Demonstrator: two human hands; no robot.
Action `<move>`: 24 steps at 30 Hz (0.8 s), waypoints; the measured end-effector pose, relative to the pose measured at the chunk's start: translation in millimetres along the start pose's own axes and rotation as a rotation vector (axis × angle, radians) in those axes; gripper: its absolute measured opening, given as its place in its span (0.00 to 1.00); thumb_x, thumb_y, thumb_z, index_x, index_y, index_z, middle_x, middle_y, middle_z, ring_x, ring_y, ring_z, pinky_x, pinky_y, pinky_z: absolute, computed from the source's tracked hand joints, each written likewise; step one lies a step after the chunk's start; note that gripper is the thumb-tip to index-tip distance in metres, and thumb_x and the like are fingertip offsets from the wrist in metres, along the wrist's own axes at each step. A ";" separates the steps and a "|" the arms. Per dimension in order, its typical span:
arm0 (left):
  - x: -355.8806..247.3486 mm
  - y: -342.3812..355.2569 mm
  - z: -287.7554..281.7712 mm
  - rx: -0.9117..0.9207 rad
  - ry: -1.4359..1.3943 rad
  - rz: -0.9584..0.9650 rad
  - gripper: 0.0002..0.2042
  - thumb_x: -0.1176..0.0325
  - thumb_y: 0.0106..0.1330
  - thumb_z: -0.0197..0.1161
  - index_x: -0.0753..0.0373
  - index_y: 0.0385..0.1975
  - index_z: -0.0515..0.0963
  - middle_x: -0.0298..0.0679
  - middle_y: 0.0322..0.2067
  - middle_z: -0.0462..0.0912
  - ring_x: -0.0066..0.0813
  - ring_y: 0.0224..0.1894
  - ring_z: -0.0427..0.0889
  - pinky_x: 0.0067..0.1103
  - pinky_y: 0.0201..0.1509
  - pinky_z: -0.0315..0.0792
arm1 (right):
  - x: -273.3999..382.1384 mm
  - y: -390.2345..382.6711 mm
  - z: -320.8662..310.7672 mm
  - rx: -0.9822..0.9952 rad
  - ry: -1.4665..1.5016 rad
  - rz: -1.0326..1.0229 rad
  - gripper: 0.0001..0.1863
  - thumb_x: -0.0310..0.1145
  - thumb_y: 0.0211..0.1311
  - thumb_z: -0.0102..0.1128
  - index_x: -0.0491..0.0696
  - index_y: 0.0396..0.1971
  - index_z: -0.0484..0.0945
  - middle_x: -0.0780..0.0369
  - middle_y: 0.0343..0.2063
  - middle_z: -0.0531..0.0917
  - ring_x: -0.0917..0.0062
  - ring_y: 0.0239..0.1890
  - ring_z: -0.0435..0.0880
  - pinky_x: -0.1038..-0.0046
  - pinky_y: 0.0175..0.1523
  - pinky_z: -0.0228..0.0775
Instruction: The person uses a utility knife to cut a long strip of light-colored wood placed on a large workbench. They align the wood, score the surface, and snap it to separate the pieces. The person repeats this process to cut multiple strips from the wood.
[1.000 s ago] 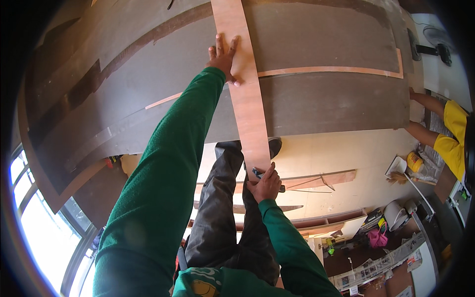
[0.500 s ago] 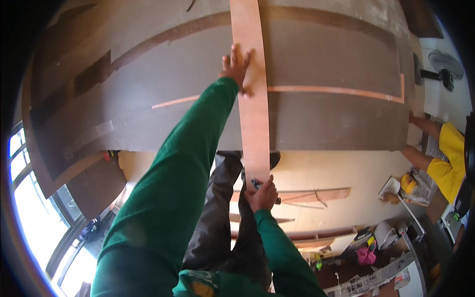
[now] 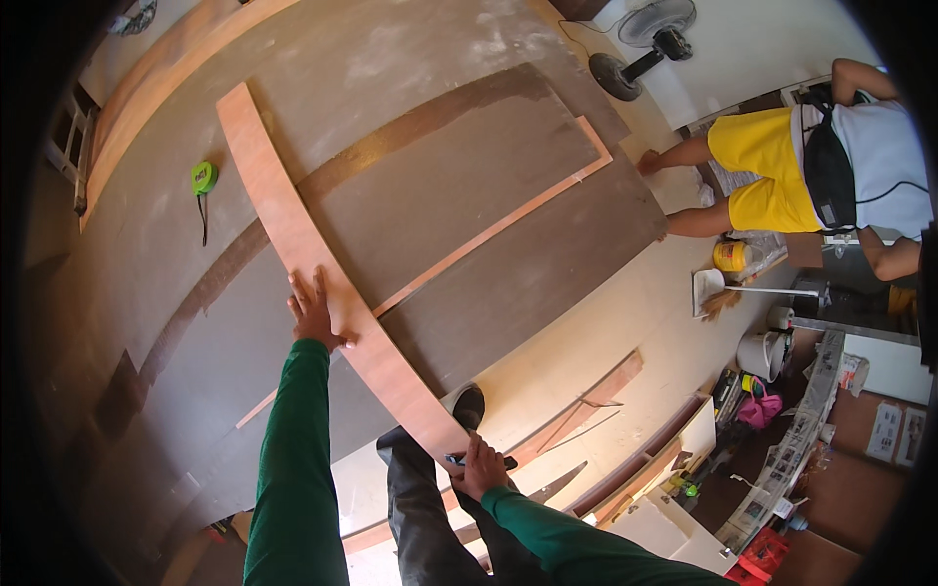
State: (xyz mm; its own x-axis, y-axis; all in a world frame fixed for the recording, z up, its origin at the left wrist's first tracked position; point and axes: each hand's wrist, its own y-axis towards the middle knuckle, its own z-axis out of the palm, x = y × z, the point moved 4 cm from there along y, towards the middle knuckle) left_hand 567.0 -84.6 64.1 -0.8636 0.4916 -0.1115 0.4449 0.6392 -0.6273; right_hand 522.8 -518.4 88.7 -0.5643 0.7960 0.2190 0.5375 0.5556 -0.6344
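Observation:
A long, reddish-brown wood strip (image 3: 293, 220) lies slantwise across a large dark sheet (image 3: 459, 186), its near end overhanging the sheet's edge by my legs. My left hand (image 3: 314, 314) rests on the strip's left edge around its middle, fingers spread, holding nothing. At the near end, my right hand (image 3: 481, 471) is closed round a slim dark-handled tool (image 3: 510, 463), which pokes out on both sides of the fist. That hand touches the strip's end; the tool's tip is too small to make out. Left of the strip lies a green tape measure (image 3: 203, 178) with a dark strap.
A thin wood strip (image 3: 498, 230) runs over the sheet to a corner piece. At the right a person in yellow shorts (image 3: 767, 171) stands beside a fan (image 3: 645, 49). Nearer are a dustpan (image 3: 707, 289), a white bucket (image 3: 764, 354) and a floor-level wood offcut (image 3: 586, 400).
My view has turned and widened rightward, so the strip now looks slanted and its far end, the tape measure and more of the person show. Both hands stay on the strip.

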 end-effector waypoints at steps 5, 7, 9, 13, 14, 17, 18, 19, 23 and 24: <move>4.5 -0.1 -1.7 0.017 -0.001 -0.008 0.82 0.57 0.33 0.90 0.36 0.75 0.17 0.55 0.76 0.14 0.72 0.77 0.41 0.49 0.72 0.67 | 2.5 -0.3 2.0 0.006 -0.038 -0.013 0.63 0.52 0.42 0.77 0.36 0.72 0.51 0.50 0.48 0.77 0.59 0.48 0.80 0.59 0.54 0.73; 4.5 1.0 -1.6 0.022 0.011 -0.020 0.82 0.56 0.33 0.90 0.37 0.75 0.17 0.55 0.75 0.13 0.72 0.77 0.41 0.49 0.72 0.67 | 0.8 0.3 3.1 0.014 -0.033 -0.008 0.63 0.52 0.42 0.78 0.36 0.72 0.51 0.51 0.49 0.76 0.59 0.50 0.80 0.59 0.55 0.73; 4.8 1.5 0.8 0.029 0.026 -0.033 0.81 0.56 0.34 0.90 0.37 0.75 0.17 0.56 0.75 0.13 0.73 0.76 0.40 0.48 0.72 0.66 | 0.7 -1.7 3.0 0.031 -0.015 -0.004 0.64 0.52 0.41 0.79 0.36 0.72 0.51 0.52 0.49 0.76 0.59 0.51 0.79 0.60 0.55 0.72; 5.6 5.8 7.8 0.011 0.043 0.009 0.82 0.55 0.32 0.90 0.41 0.75 0.17 0.59 0.75 0.13 0.73 0.77 0.38 0.48 0.73 0.64 | -4.3 -0.3 0.2 0.047 0.005 -0.014 0.64 0.52 0.42 0.80 0.36 0.72 0.51 0.52 0.49 0.75 0.58 0.53 0.77 0.59 0.56 0.72; 5.9 4.8 7.1 0.007 0.032 0.031 0.83 0.54 0.32 0.90 0.42 0.75 0.17 0.60 0.74 0.13 0.73 0.77 0.36 0.48 0.75 0.62 | -3.5 -1.8 0.4 0.053 0.006 -0.020 0.64 0.52 0.42 0.80 0.36 0.72 0.51 0.52 0.49 0.75 0.58 0.53 0.77 0.59 0.56 0.72; 19.3 15.3 14.3 -0.080 0.050 0.111 0.84 0.51 0.30 0.90 0.48 0.76 0.17 0.65 0.74 0.14 0.73 0.77 0.31 0.49 0.78 0.52 | 0.2 1.0 -4.6 -0.062 -0.003 -0.077 0.61 0.51 0.42 0.79 0.36 0.72 0.54 0.55 0.44 0.75 0.62 0.43 0.78 0.59 0.48 0.71; 21.2 11.1 11.0 -0.112 0.068 0.131 0.84 0.50 0.30 0.90 0.50 0.76 0.17 0.66 0.73 0.14 0.73 0.77 0.29 0.49 0.79 0.49 | -1.5 0.5 -1.4 -0.043 0.017 -0.056 0.62 0.51 0.42 0.79 0.36 0.72 0.53 0.53 0.46 0.75 0.60 0.46 0.78 0.58 0.50 0.72; 16.1 14.9 10.3 -0.086 0.070 0.175 0.85 0.46 0.29 0.89 0.56 0.76 0.18 0.71 0.73 0.17 0.73 0.76 0.24 0.50 0.80 0.41 | -3.9 2.7 1.8 -0.023 0.036 -0.038 0.62 0.50 0.42 0.79 0.36 0.72 0.52 0.52 0.47 0.75 0.58 0.50 0.77 0.57 0.53 0.72; 12.2 16.2 12.7 0.006 0.216 0.112 0.84 0.40 0.31 0.86 0.63 0.75 0.18 0.76 0.72 0.19 0.73 0.76 0.24 0.49 0.79 0.45 | -2.7 1.7 1.9 -0.020 0.077 -0.024 0.60 0.48 0.43 0.77 0.36 0.71 0.52 0.47 0.54 0.75 0.54 0.53 0.78 0.54 0.55 0.72; 17.0 16.9 14.6 -0.046 0.295 0.166 0.84 0.41 0.31 0.87 0.58 0.75 0.18 0.70 0.73 0.19 0.74 0.77 0.30 0.48 0.78 0.50 | 0.6 2.0 1.8 -0.031 0.091 -0.035 0.60 0.48 0.43 0.77 0.36 0.71 0.52 0.47 0.55 0.75 0.54 0.52 0.78 0.53 0.55 0.72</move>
State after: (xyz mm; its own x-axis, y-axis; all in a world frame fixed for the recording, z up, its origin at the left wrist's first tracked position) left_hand 556.3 -74.1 40.4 -0.6758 0.7367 0.0232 0.5892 0.5589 -0.5834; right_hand 522.4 -517.2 86.3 -0.5246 0.7936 0.3083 0.5381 0.5896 -0.6023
